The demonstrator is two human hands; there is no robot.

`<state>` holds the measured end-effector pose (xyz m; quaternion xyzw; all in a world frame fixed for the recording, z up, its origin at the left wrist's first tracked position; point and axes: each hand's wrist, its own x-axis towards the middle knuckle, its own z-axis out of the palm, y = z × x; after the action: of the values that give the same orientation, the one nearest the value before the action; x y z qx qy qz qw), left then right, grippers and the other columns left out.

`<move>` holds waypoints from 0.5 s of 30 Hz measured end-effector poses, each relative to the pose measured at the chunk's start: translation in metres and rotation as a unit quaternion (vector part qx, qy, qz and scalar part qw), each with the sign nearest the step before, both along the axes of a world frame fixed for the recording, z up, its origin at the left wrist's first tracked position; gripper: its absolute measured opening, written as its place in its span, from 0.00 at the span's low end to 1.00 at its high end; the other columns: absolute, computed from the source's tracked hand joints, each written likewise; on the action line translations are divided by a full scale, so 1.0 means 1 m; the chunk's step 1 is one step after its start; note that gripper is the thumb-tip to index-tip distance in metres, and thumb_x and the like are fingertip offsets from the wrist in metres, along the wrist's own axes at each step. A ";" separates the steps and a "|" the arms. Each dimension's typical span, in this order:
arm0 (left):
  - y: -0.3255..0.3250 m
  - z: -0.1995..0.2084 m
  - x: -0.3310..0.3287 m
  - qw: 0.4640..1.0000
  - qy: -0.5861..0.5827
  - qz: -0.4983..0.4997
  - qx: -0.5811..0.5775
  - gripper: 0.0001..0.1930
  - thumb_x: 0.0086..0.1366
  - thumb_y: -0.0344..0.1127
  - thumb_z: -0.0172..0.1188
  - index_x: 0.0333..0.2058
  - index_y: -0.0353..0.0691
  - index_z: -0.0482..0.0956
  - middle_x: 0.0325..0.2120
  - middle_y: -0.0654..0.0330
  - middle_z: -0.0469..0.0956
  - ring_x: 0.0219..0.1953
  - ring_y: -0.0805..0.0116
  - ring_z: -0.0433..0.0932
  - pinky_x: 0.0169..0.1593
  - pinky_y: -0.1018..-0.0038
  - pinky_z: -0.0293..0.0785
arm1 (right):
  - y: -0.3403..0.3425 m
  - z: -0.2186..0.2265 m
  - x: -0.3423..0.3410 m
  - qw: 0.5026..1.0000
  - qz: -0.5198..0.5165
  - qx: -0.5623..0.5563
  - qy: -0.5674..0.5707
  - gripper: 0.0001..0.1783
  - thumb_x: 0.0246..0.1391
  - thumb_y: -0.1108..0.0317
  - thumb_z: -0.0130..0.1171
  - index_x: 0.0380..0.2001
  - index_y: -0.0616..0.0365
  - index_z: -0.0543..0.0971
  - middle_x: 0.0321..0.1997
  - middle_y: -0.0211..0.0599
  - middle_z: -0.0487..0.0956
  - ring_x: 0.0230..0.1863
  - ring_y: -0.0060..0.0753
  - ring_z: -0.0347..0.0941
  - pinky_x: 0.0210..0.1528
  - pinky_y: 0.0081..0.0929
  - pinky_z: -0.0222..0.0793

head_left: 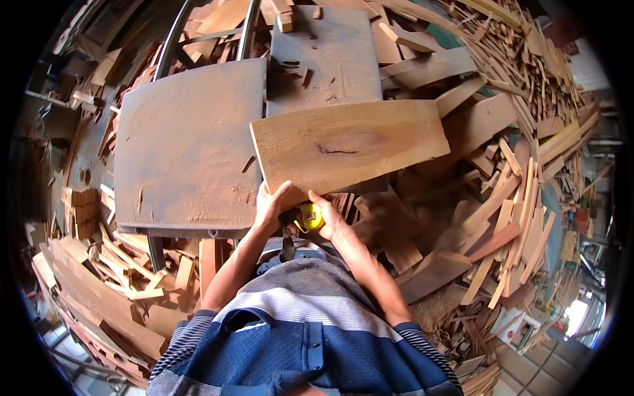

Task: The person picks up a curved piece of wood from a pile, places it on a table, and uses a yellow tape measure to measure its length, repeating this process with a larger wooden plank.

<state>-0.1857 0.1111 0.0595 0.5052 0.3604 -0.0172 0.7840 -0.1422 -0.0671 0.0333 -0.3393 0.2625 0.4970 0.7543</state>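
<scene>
A wide wooden board (383, 135) with a dark knot crack is held in front of me, slanting up to the right over the metal table. My left hand (271, 203) is closed on its near left corner, thumb on the top face. Closed around a yellow tape measure (311, 217), my right hand (326, 219) sits just below the board's near edge. A fingertip of that hand reaches the board's edge; whether it bears weight I cannot tell. The tape's blade is not visible.
A dusty metal machine table (191, 145) stands at left, with a second metal plate (323, 53) beyond, carrying wood chips. Metal rails (247, 30) run behind. Offcuts (436, 267) heap at right, with thin strips (515, 231) farther right. Stacked planks (99, 297) lie at lower left.
</scene>
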 end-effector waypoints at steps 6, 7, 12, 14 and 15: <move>-0.008 0.002 -0.004 0.997 0.055 0.020 -0.042 0.33 0.61 0.50 0.73 0.59 0.45 0.71 0.51 0.60 0.78 0.49 0.61 0.79 0.48 0.59 0.80 | -0.063 -0.003 0.008 0.976 -0.057 -0.156 -0.143 0.15 0.62 0.54 0.67 0.38 0.52 0.79 0.27 0.30 0.81 0.20 0.29 0.79 0.21 0.26 0.75; -0.006 -0.001 -0.003 0.997 0.060 0.013 -0.040 0.32 0.61 0.50 0.73 0.59 0.45 0.72 0.51 0.60 0.78 0.49 0.61 0.80 0.47 0.60 0.80 | -0.082 0.006 0.015 0.968 -0.100 -0.177 -0.149 0.14 0.61 0.55 0.67 0.40 0.52 0.78 0.25 0.29 0.78 0.21 0.28 0.79 0.21 0.28 0.77; -0.007 0.024 -0.001 0.994 0.109 -0.017 -0.011 0.32 0.61 0.51 0.72 0.58 0.44 0.72 0.50 0.59 0.78 0.49 0.62 0.79 0.44 0.62 0.79 | -0.183 -0.014 0.045 0.938 -0.255 -0.204 -0.113 0.14 0.59 0.60 0.67 0.43 0.54 0.78 0.28 0.31 0.75 0.22 0.31 0.77 0.22 0.30 0.75; -0.004 0.033 -0.004 0.994 0.104 -0.015 -0.004 0.31 0.61 0.51 0.72 0.58 0.44 0.72 0.49 0.59 0.78 0.48 0.63 0.79 0.44 0.62 0.79 | -0.198 -0.009 0.047 0.935 -0.266 -0.213 -0.102 0.14 0.58 0.60 0.67 0.43 0.53 0.77 0.30 0.32 0.75 0.22 0.35 0.77 0.22 0.35 0.74; -0.006 0.036 -0.003 0.994 0.104 -0.020 -0.001 0.31 0.61 0.51 0.72 0.58 0.44 0.72 0.48 0.59 0.79 0.48 0.64 0.79 0.45 0.62 0.79 | -0.212 -0.010 0.043 0.942 -0.265 -0.174 -0.114 0.14 0.59 0.60 0.67 0.43 0.52 0.77 0.30 0.33 0.75 0.23 0.35 0.76 0.23 0.35 0.73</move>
<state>-0.1888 0.1051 0.0958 0.5071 0.4302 -0.0858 0.7419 -0.0993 -0.2786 0.0232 -0.4380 0.3378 0.1840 0.8125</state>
